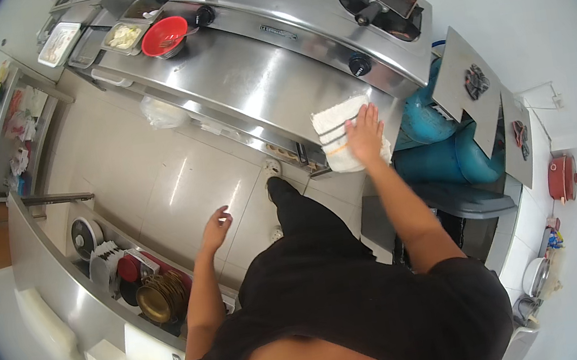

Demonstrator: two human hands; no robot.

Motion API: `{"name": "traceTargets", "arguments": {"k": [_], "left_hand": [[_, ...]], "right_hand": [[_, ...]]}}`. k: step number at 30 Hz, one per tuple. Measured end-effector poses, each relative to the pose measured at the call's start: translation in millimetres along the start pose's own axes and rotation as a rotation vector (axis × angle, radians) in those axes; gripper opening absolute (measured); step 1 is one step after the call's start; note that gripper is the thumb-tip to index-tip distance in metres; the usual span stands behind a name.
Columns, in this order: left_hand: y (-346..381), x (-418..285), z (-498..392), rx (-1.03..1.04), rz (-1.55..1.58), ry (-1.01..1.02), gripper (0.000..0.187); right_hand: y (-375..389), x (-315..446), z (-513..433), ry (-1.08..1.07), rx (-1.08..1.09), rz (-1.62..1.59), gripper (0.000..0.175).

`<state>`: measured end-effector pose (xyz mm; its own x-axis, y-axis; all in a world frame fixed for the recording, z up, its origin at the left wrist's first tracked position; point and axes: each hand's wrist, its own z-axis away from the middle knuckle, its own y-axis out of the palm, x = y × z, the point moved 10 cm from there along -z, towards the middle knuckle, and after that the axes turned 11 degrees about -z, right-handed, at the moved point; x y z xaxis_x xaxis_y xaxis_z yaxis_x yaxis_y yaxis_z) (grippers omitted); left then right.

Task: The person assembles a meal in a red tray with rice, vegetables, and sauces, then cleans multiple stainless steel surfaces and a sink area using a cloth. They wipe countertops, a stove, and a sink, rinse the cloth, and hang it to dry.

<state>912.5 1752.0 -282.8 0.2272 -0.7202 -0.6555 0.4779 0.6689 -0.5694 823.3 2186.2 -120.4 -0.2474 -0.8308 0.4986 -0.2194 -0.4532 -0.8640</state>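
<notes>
My right hand (366, 138) lies nearly flat on a white striped cloth (334, 129), holding it against the stainless steel counter (232, 83). The cloth is at the right end of the counter, and its lower part extends past the front edge. My fingers point towards the stove (310, 13). Away from the counter, over the tiled floor, my left hand (215, 230) hangs with loosely bent fingers and nothing in it.
A red bowl (156, 35) with a fork and a metal food pan (112, 39) stand at the counter's left. Blue gas cylinders (441, 160) stand at the right. Stacked plates (105, 267) and brass-coloured dishes (154, 301) sit on a shelf at lower left.
</notes>
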Motion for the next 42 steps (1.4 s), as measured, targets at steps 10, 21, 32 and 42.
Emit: {"name": "traceTargets", "arguments": {"k": [10,21,32,42], "left_hand": [[-275.6,-135.1,-146.1,-0.530,0.216,-0.007,0.047],[-305.8,-175.9,-281.2,-0.237,0.547,0.021,0.049],[-325.2,-173.9,-248.9,-0.068,0.553,0.024,0.042],[-347.9,-74.0,-123.0,-0.138,0.582,-0.162,0.050]], "right_hand": [[169.1,217.4,-177.7,-0.287,0.187,-0.146,0.064],[3.4,-68.2,-21.8,0.305,-0.270,0.248,0.058],[197.8,278.6,-119.2,-0.240,0.098,-0.129,0.063],[103.9,95.5,-111.0,0.365,-0.081,0.252,0.063]]}}
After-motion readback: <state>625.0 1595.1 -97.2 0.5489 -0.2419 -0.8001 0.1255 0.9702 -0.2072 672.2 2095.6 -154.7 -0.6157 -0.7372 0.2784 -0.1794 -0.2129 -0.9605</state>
